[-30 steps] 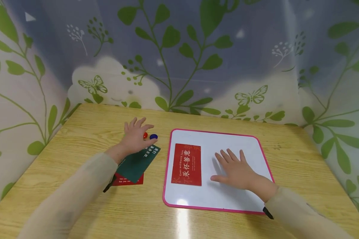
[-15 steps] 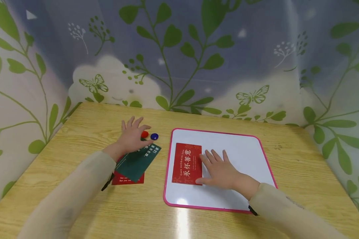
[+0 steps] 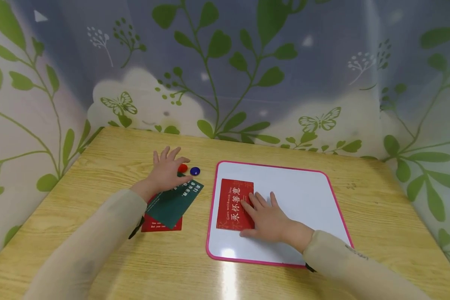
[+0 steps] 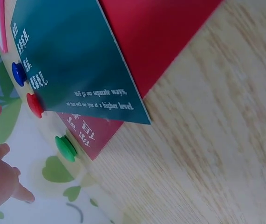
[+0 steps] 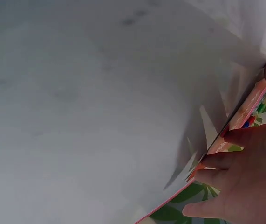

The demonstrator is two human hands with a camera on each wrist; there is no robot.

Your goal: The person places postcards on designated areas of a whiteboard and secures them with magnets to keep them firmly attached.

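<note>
Fingers (image 3: 262, 201) spread wide, the right hand (image 3: 271, 224) seems to touch a red rectangular paper card (image 3: 228, 206), likely light, bendy, best edge-pinched.

to me the red card (image 3: 230, 204) looks like smooth paper, as does the dark green card (image 3: 174, 206). the whiteboard (image 3: 300, 196) is slick and glossy, carrying a bright glare; its pink rim (image 3: 247, 261) looks like plastic. the blue button (image 3: 195, 171) shines like plastic too. my sleeves (image 3: 84, 246) are matt cloth. i see a table (image 3: 180, 266) of grained wood with a sheen.
</note>
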